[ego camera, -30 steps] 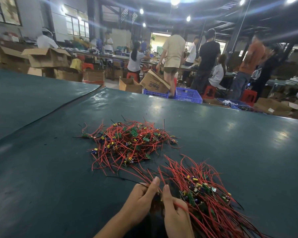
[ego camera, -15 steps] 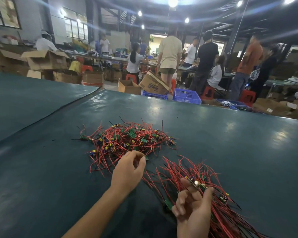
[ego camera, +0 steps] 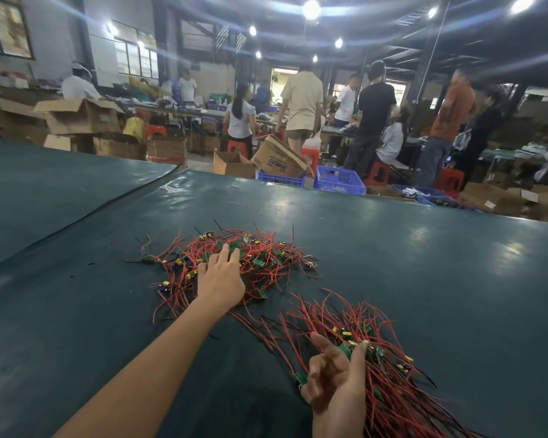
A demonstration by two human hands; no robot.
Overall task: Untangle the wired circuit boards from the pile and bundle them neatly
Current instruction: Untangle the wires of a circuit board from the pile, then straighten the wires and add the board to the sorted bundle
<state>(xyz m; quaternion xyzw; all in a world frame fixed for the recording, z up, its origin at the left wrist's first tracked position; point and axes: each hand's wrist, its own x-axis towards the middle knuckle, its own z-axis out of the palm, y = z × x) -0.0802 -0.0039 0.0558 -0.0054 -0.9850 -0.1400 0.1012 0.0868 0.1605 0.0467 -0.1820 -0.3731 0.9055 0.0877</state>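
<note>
left hand [ego camera: 220, 279]: stretched forward, fingers [ego camera: 225, 252] straight and slightly spread, laid on the pile [ego camera: 266, 257]
right hand [ego camera: 336, 384]: fingers curled, bundle [ego camera: 389, 374] gripped
pile: tangled, mid-counter [ego camera: 424, 273]
bundle: set nearer, rightward

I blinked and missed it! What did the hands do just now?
The left hand moved away from the right hand and reached forward into the far pile, fingers straight. The right hand stayed gripping the near bundle. Pile and bundle lie where they were.
</note>
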